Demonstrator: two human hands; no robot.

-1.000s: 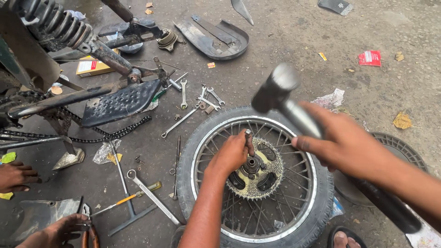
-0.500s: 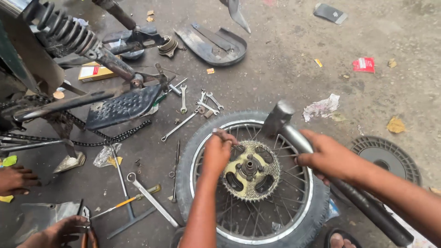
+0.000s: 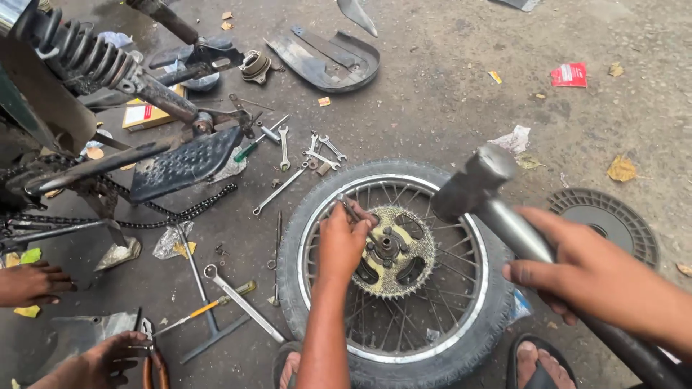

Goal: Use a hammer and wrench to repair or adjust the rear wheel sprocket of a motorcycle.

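Observation:
A spoked motorcycle wheel [image 3: 317,216] with a tyre lies flat on the ground, its toothed sprocket [image 3: 425,253] facing up. My left hand [image 3: 342,241] rests on the spokes beside the sprocket, shut on a thin metal rod that stands against the sprocket's edge. My right hand [image 3: 587,270] grips the handle of a heavy hammer [image 3: 472,184], whose head hangs raised over the wheel's right side. My sandalled feet [image 3: 537,360] sit at the wheel's near edge.
Spanners [image 3: 282,144] and a long wrench [image 3: 241,301] lie scattered left of the wheel. A motorcycle frame with a shock spring [image 3: 79,54], a footrest and a chain [image 3: 180,212] stands at left. Another person's hands [image 3: 32,282] are at lower left. A round black cover [image 3: 613,220] lies at right.
The hammer came down beside the sprocket and has risen again. My left hand shifted slightly on the wheel and holds the rod upright.

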